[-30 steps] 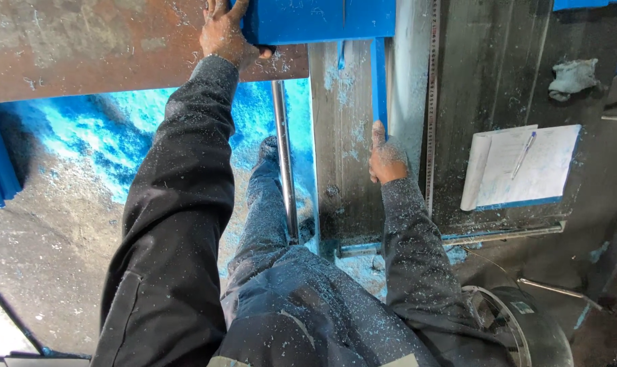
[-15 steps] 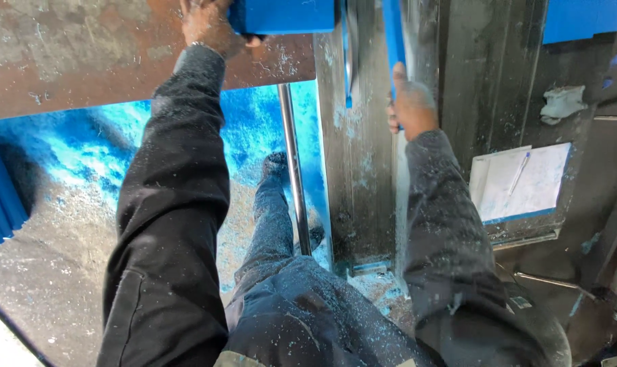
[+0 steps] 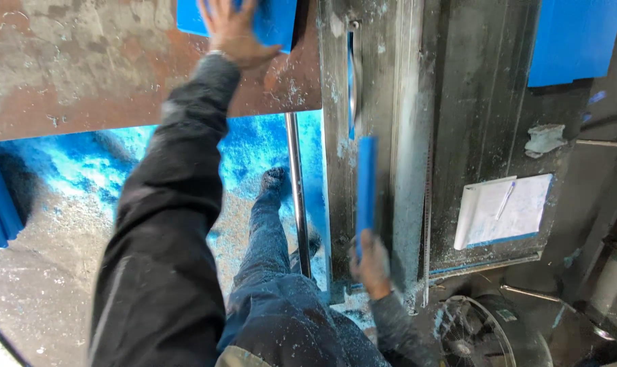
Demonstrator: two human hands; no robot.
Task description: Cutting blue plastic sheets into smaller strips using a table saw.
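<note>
the left hand (image 3: pixel 233 30) lies flat and open on a blue block (image 3: pixel 271 24) on the rusty metal plate (image 3: pixel 84 68). the right hand (image 3: pixel 371 265) grasps a thin blue strip (image 3: pixel 366 183) standing along the dusty grey machine table (image 3: pixel 458 102). a paper pad with pen (image 3: pixel 502 211) lies just beside; blue dust covers the floor (image 3: pixel 70 177).

two hands (image 3: pixel 237 30), two blue blocks (image 3: pixel 274 20), one blue strip (image 3: pixel 366 183)

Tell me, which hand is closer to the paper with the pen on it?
Right. The right hand holds a blue strip just left of the paper; the left hand is far off, up on the blue block.
</note>
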